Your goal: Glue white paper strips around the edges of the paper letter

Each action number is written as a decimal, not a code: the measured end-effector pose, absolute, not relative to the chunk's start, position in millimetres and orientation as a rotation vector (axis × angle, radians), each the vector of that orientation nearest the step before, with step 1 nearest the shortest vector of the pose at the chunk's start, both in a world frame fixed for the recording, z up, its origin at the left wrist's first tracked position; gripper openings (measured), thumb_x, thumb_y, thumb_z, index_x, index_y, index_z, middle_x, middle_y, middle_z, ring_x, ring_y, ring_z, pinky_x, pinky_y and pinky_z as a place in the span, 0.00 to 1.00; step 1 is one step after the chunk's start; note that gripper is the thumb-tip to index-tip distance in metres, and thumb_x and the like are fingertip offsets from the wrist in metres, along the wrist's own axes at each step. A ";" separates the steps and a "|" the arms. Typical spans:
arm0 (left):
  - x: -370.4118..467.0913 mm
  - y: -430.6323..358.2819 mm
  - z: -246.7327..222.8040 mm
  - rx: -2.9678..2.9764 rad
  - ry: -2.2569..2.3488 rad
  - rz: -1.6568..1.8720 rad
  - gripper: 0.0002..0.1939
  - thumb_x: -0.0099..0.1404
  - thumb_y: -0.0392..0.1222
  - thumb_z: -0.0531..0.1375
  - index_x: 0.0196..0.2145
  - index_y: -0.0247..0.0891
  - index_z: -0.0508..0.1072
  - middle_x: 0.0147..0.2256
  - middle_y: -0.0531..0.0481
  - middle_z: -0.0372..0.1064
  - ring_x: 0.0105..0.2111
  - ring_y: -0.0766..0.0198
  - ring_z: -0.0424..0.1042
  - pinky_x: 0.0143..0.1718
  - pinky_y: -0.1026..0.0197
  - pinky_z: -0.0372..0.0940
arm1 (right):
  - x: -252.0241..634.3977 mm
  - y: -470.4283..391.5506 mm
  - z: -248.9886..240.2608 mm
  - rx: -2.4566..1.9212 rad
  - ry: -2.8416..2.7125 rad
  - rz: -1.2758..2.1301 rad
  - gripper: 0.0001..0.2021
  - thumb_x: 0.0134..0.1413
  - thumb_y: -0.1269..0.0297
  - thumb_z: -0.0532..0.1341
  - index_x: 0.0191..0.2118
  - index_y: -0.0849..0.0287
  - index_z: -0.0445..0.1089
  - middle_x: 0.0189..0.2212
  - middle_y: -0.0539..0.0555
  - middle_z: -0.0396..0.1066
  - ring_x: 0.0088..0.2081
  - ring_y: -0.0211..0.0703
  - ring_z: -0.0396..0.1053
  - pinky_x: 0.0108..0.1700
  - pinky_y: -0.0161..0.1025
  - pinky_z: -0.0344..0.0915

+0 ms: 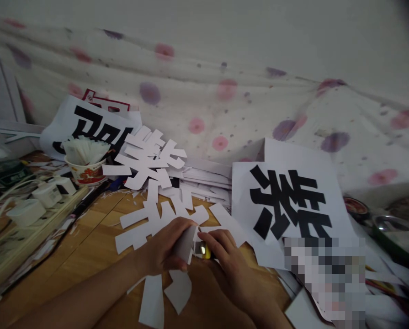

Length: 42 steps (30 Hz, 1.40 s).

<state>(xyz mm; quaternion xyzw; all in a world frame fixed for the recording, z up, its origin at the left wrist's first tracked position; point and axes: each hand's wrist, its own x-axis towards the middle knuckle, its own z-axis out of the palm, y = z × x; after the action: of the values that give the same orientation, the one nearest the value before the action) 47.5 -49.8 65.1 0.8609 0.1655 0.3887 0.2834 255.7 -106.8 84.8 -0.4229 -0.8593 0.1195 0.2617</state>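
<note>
Near the middle of the table, my left hand [166, 246] grips a white board piece [186, 243] between thumb and fingers, its edge turned up. Beside it my right hand [225, 251] is closed around a yellow cutter [204, 250], whose metal front is near the piece's right side. The blade's tip is too small to make out. White cut-out strokes [135, 228] lie on the wooden table [87, 242] behind and below my left hand.
A white cut-out character [146, 155] leans at the back. Paper with black characters [240, 196] stands to the right. At the left are a patterned cup [87, 171] of glue sticks and a power strip [43, 224] with plugs. A bowl [392, 228] sits far right.
</note>
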 end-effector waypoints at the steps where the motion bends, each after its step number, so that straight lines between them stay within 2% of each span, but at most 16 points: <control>1: 47.7 -49.9 65.2 2.312 0.447 1.036 0.36 0.58 0.67 0.46 0.55 0.39 0.53 0.45 0.41 0.60 0.44 0.55 0.61 0.47 0.52 0.60 | 255.4 -107.4 86.2 -1.144 -2.324 0.329 0.25 0.57 0.75 0.52 0.58 0.47 0.50 0.46 0.53 0.60 0.48 0.44 0.57 0.48 0.45 0.63; 6: 48.8 -49.2 62.0 2.382 0.390 1.047 0.36 0.58 0.66 0.46 0.56 0.40 0.51 0.46 0.40 0.60 0.45 0.54 0.62 0.46 0.53 0.60 | 251.5 -111.7 93.6 -1.116 -2.389 0.366 0.26 0.58 0.71 0.53 0.59 0.45 0.48 0.46 0.53 0.60 0.47 0.45 0.56 0.48 0.45 0.62; 12: 49.1 -47.7 57.7 2.380 0.387 1.035 0.37 0.57 0.67 0.47 0.56 0.38 0.51 0.45 0.39 0.60 0.44 0.52 0.62 0.44 0.52 0.60 | 252.1 -107.7 93.5 -1.113 -2.347 0.291 0.29 0.54 0.76 0.55 0.59 0.46 0.49 0.45 0.54 0.61 0.47 0.46 0.57 0.47 0.46 0.63; 23: 49.6 -48.5 59.1 2.387 0.402 1.040 0.37 0.57 0.67 0.48 0.56 0.40 0.52 0.46 0.39 0.60 0.45 0.52 0.62 0.46 0.52 0.60 | 264.9 -93.7 81.7 -1.141 -2.270 0.227 0.22 0.57 0.72 0.53 0.56 0.50 0.53 0.45 0.56 0.62 0.47 0.47 0.59 0.47 0.46 0.64; 27: 51.4 -50.6 59.5 2.451 0.401 0.970 0.37 0.55 0.65 0.52 0.55 0.40 0.53 0.47 0.38 0.61 0.45 0.51 0.63 0.46 0.53 0.61 | 272.7 -89.3 78.5 -1.181 -2.225 0.185 0.21 0.58 0.70 0.52 0.56 0.49 0.53 0.45 0.56 0.63 0.47 0.47 0.61 0.46 0.47 0.64; 33: 48.9 -50.1 55.7 2.527 0.454 1.061 0.40 0.54 0.65 0.53 0.57 0.41 0.50 0.47 0.38 0.61 0.46 0.51 0.63 0.47 0.51 0.61 | 287.0 -77.8 62.7 -1.358 -2.092 0.039 0.19 0.57 0.67 0.53 0.55 0.50 0.57 0.42 0.56 0.66 0.44 0.48 0.63 0.44 0.47 0.65; 37: 47.8 -45.6 57.0 2.668 0.587 1.085 0.41 0.53 0.64 0.55 0.58 0.40 0.50 0.47 0.38 0.61 0.46 0.51 0.63 0.48 0.50 0.61 | 315.4 -60.3 35.3 -1.551 -2.041 -0.162 0.17 0.55 0.67 0.55 0.51 0.53 0.62 0.37 0.56 0.68 0.40 0.51 0.64 0.42 0.49 0.65; 42: 46.8 -38.5 67.0 2.518 0.958 0.947 0.36 0.55 0.64 0.55 0.55 0.40 0.58 0.48 0.41 0.61 0.47 0.52 0.63 0.48 0.52 0.61 | 335.0 -51.1 14.8 -1.709 -2.008 -0.267 0.16 0.52 0.65 0.57 0.48 0.59 0.66 0.34 0.59 0.67 0.38 0.53 0.64 0.41 0.52 0.64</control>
<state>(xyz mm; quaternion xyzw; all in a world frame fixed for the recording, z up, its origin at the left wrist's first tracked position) 46.8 -38.5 67.0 0.8729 0.3319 0.3281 0.1424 335.0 -51.1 14.8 -0.6255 -0.7349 -0.0976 0.2430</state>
